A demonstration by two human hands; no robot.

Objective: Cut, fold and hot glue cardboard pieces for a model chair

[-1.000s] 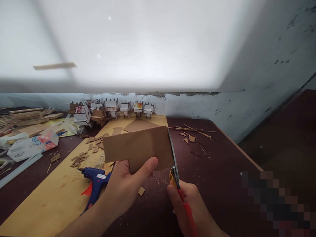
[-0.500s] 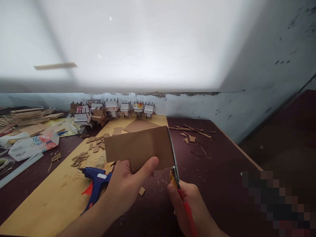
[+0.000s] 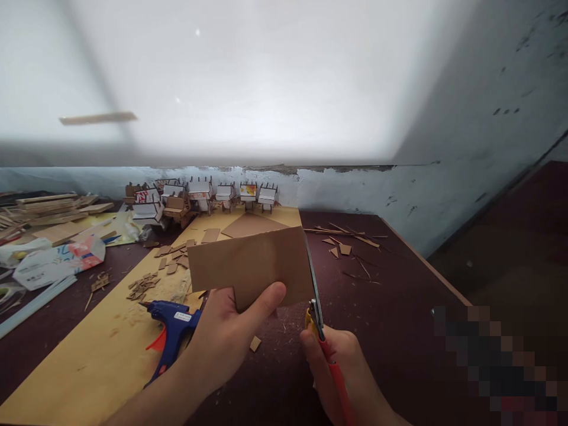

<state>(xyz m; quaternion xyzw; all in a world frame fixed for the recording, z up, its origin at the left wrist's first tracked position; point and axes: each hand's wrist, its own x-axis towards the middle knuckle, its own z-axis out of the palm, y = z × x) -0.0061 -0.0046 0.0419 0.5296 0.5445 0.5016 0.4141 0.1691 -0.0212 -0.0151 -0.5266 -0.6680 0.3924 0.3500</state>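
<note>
A flat brown cardboard piece (image 3: 248,260) is held up over the table, its lower edge stepped. My left hand (image 3: 242,322) grips it from below, thumb on the near face and the other fingers hidden behind. Red-and-yellow handled scissors (image 3: 317,313) are in my right hand (image 3: 332,361), fingers closed round the handles. The blades point up and lie along the cardboard's right edge. Left of my left hand, a blue glue gun (image 3: 173,331) with an orange trigger lies on the yellow board (image 3: 80,367).
Small cardboard chair-like models (image 3: 202,192) stand by the wall. Cardboard scraps (image 3: 144,286) lie on the board. Wooden strips (image 3: 48,204) and a plastic bag (image 3: 62,260) are at left. Thin offcuts (image 3: 346,248) lie on the dark table (image 3: 399,331) at right.
</note>
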